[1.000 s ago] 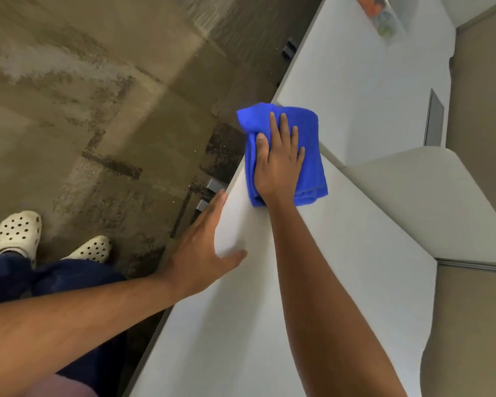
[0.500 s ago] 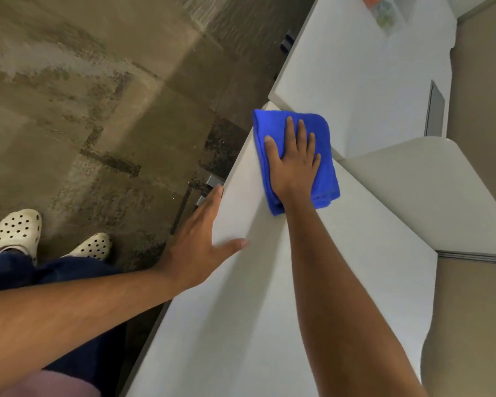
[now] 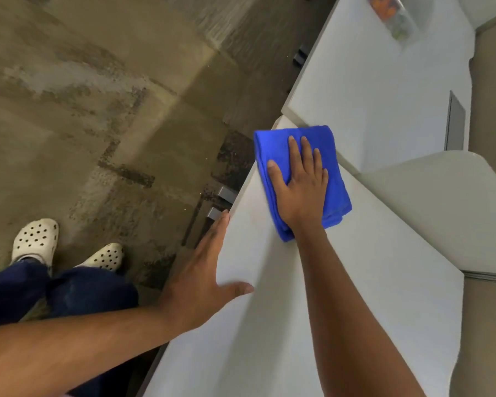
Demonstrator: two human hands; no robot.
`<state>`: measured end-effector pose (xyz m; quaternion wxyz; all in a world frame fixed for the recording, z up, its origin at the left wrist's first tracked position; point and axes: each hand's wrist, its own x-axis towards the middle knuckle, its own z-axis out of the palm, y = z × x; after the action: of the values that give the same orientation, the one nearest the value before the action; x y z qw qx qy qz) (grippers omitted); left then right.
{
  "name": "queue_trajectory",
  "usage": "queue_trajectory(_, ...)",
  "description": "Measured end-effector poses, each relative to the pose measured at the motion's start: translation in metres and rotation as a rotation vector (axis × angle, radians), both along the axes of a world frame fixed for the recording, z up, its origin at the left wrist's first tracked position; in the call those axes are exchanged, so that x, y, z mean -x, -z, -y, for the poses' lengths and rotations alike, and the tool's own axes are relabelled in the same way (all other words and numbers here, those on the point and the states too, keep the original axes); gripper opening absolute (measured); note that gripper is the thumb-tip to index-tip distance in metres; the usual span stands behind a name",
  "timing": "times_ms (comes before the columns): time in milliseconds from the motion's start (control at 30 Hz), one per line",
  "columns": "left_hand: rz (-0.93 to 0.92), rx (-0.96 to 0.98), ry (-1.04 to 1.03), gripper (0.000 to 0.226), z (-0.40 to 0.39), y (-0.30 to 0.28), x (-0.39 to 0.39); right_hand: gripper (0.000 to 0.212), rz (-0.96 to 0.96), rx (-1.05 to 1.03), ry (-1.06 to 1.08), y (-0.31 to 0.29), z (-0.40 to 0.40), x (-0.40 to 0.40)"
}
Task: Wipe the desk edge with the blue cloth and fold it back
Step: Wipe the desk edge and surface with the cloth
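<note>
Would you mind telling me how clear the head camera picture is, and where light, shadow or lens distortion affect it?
Head view: blue cloth and right hand are fairly sharp; the white desk is evenly lit, with only a soft shadow beside the left hand; wide-angle bending curves the desk edges; the colourful packet at the top is blurred.

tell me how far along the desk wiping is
In hand: the right hand presses the folded blue cloth flat at the desk edge, mid-wipe. The left hand braces on the edge nearer the person. How much is already wiped cannot be told. Left: finishing the edge and folding the cloth back.
</note>
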<state>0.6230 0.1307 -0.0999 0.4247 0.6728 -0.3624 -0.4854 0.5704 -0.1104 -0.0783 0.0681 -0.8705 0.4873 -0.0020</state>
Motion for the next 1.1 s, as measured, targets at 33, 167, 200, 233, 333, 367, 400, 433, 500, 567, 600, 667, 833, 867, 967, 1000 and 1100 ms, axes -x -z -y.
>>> queue_trajectory(33, 0.006, -0.008, 0.010, 0.122, 0.000, -0.001, 0.000, 0.078, 0.002, 0.007, 0.035, 0.000, 0.004, -0.012)
queue_trajectory(167, 0.035, 0.009, 0.047, 0.121, 0.001, -0.004, -0.003, 0.072, -0.007, 0.014, -0.012, 0.002, 0.012, -0.027)
queue_trajectory(200, 0.048, 0.025, 0.060, 0.120, 0.001, -0.004, -0.004, 0.071, 0.000, 0.005, -0.040, 0.001, 0.016, -0.022)
queue_trajectory(233, 0.062, 0.042, 0.067, 0.120, 0.001, -0.003, -0.005, 0.069, 0.008, -0.007, -0.067, 0.000, 0.021, -0.015)
queue_trajectory(333, 0.096, 0.064, 0.060, 0.119, 0.003, -0.003, -0.008, 0.063, 0.026, -0.022, -0.027, -0.003, 0.040, 0.017)
queue_trajectory(367, 0.093, 0.059, 0.059, 0.119, 0.002, -0.003, -0.008, 0.062, 0.035, -0.024, 0.050, -0.005, 0.045, 0.030)
queue_trajectory(400, 0.089, 0.055, 0.057, 0.119, 0.001, -0.004, -0.007, 0.062, 0.037, -0.023, 0.149, -0.007, 0.047, 0.042)
queue_trajectory(433, 0.087, 0.058, 0.058, 0.119, 0.000, -0.004, -0.007, 0.063, 0.033, -0.017, 0.256, -0.008, 0.049, 0.051)
queue_trajectory(500, 0.096, 0.074, 0.062, 0.118, -0.001, -0.004, -0.006, 0.065, 0.009, -0.012, 0.437, -0.009, 0.047, 0.051)
queue_trajectory(567, 0.095, 0.071, 0.061, 0.119, 0.000, -0.004, -0.006, 0.069, 0.010, -0.038, 0.553, -0.010, 0.039, 0.029)
queue_trajectory(600, 0.085, 0.059, 0.062, 0.119, 0.001, -0.004, -0.005, 0.070, 0.019, -0.052, 0.573, -0.010, 0.032, 0.014)
queue_trajectory(667, 0.063, 0.042, 0.062, 0.120, 0.002, -0.006, -0.004, 0.072, 0.010, -0.054, 0.496, -0.006, 0.007, -0.011)
queue_trajectory(833, 0.107, 0.106, 0.031, 0.120, 0.000, -0.005, -0.001, 0.070, 0.003, 0.000, 0.031, 0.000, -0.071, 0.001)
queue_trajectory(867, 0.110, 0.110, 0.025, 0.120, 0.000, -0.005, -0.001, 0.070, 0.007, -0.019, -0.014, 0.000, -0.073, 0.015)
queue_trajectory(967, 0.071, 0.092, 0.027, 0.121, 0.000, -0.001, -0.002, 0.075, -0.006, -0.042, -0.041, -0.001, -0.063, 0.040)
queue_trajectory(1000, 0.059, 0.091, 0.024, 0.121, 0.000, 0.001, -0.002, 0.077, -0.012, -0.031, -0.030, 0.000, -0.054, 0.038)
queue_trajectory(1100, 0.035, 0.095, 0.024, 0.119, 0.003, 0.001, -0.005, 0.077, -0.020, -0.010, 0.033, 0.002, -0.018, 0.006)
